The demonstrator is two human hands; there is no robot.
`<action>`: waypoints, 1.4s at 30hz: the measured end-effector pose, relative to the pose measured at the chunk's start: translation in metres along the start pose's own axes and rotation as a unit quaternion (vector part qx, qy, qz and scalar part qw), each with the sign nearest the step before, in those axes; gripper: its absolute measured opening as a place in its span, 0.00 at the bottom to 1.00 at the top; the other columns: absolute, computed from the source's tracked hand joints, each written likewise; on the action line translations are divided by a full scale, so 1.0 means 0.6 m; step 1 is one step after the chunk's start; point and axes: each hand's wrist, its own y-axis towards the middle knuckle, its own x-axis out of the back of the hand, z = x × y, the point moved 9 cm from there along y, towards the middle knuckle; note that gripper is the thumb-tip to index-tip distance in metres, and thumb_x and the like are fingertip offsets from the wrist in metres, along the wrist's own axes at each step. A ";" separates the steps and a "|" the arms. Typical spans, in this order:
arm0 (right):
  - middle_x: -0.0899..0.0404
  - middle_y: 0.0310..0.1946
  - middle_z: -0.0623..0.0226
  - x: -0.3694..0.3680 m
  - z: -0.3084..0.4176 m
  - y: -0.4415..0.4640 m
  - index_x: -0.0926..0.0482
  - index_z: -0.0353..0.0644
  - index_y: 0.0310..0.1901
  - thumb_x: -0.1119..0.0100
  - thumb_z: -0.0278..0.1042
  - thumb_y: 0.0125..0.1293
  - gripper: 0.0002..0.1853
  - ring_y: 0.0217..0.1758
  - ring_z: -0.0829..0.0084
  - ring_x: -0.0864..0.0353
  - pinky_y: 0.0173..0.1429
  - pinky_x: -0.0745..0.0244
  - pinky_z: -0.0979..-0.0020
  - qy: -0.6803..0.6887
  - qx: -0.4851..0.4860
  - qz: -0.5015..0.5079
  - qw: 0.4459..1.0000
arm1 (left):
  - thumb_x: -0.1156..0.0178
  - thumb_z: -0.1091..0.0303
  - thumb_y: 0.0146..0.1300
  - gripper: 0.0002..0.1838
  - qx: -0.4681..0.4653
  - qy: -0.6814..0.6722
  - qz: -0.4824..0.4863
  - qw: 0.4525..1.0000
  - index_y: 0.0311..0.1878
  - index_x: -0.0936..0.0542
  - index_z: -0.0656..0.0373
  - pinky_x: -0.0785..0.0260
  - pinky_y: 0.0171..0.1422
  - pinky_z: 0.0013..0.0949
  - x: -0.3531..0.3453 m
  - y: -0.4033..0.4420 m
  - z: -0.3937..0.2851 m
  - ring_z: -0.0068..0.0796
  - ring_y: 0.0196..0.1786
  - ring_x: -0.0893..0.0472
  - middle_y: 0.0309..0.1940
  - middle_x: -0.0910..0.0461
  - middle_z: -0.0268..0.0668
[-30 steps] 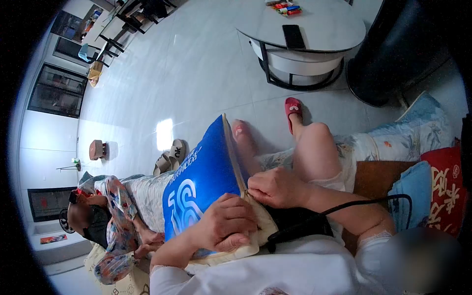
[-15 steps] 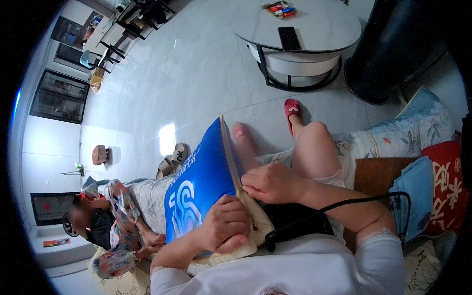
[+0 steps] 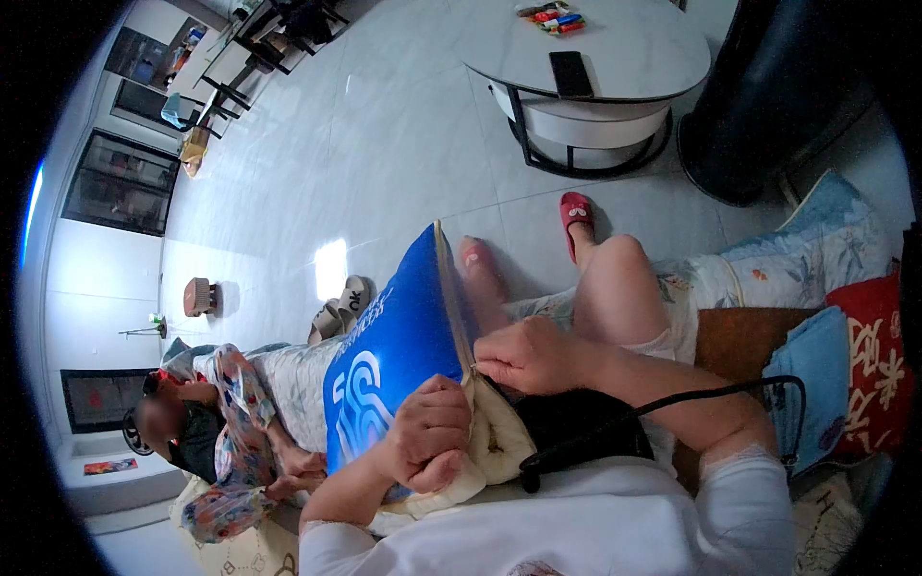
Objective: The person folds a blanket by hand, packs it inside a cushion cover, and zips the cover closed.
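A blue cushion [image 3: 394,336] with white lettering and a cream edge stands tilted across the lap. My left hand [image 3: 430,434] is closed on the cushion's near edge, its fingers curled. Close by on the right, my right hand [image 3: 526,355] pinches the cream edging at the cushion's corner, where the seam or zipper runs. Between the hands and just below them, cream fabric [image 3: 499,437] bulges out, with a small dark spot on it. A black cord [image 3: 663,405] passes over my right forearm.
A round table [image 3: 634,48] holds a phone [image 3: 570,74] and colourful small packets. Another person [image 3: 197,432] sits at the left on the same long seat. Slippers [image 3: 343,305] lie on the floor. Folded blue cloth [image 3: 807,384] and a red cushion [image 3: 869,355] are at the right.
My left hand has shifted a little to the left along the cushion's edge, and more cream fabric shows between the hands. My right hand has moved slightly left and up.
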 end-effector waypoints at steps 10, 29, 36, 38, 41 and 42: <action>0.23 0.24 0.55 -0.008 -0.029 0.034 0.23 0.38 0.33 0.42 0.35 0.62 0.09 0.30 0.61 0.20 0.37 0.28 0.63 0.114 -0.012 0.039 0.993 | 0.45 0.71 0.49 0.08 -0.009 -0.035 0.024 0.999 0.16 0.28 0.59 0.39 0.38 0.39 -0.013 -0.001 -0.008 0.38 0.24 0.30 0.16 0.32 0.37; 0.21 0.27 0.65 -0.078 -0.090 0.010 0.23 0.36 0.33 0.48 0.34 0.69 0.11 0.30 0.74 0.22 0.40 0.25 0.72 0.530 -0.199 0.078 0.821 | 0.40 0.67 0.44 0.13 0.170 0.324 0.148 0.919 0.37 0.19 0.56 0.36 0.39 0.35 -0.011 0.002 0.040 0.32 0.38 0.25 0.35 0.24 0.32; 0.21 0.25 0.69 -0.070 -0.093 0.015 0.21 0.35 0.33 0.46 0.33 0.68 0.10 0.29 0.79 0.23 0.35 0.27 0.74 0.413 -0.187 0.051 0.890 | 0.36 0.68 0.38 0.13 0.140 0.323 0.104 0.930 0.33 0.18 0.55 0.37 0.39 0.35 -0.012 -0.003 0.025 0.30 0.36 0.24 0.33 0.24 0.30; 0.21 0.24 0.70 -0.070 -0.094 0.011 0.21 0.36 0.32 0.46 0.32 0.67 0.10 0.28 0.80 0.24 0.34 0.28 0.75 0.426 -0.226 0.035 0.875 | 0.35 0.69 0.39 0.12 0.141 0.319 0.091 0.933 0.32 0.18 0.55 0.37 0.39 0.35 -0.012 -0.008 0.026 0.30 0.36 0.24 0.33 0.23 0.30; 0.21 0.24 0.71 -0.059 -0.094 0.013 0.22 0.36 0.32 0.45 0.32 0.67 0.10 0.27 0.82 0.25 0.33 0.29 0.75 0.367 -0.192 0.009 0.910 | 0.33 0.70 0.42 0.10 0.161 0.280 0.039 0.946 0.31 0.18 0.56 0.37 0.40 0.35 -0.002 -0.013 0.031 0.31 0.36 0.23 0.33 0.23 0.31; 0.21 0.24 0.71 -0.059 -0.094 0.011 0.22 0.36 0.32 0.45 0.32 0.67 0.10 0.27 0.82 0.25 0.33 0.29 0.75 0.367 -0.192 0.008 0.910 | 0.34 0.73 0.42 0.10 0.187 0.253 0.025 0.949 0.32 0.19 0.57 0.36 0.42 0.35 0.004 -0.014 0.036 0.32 0.37 0.23 0.34 0.24 0.32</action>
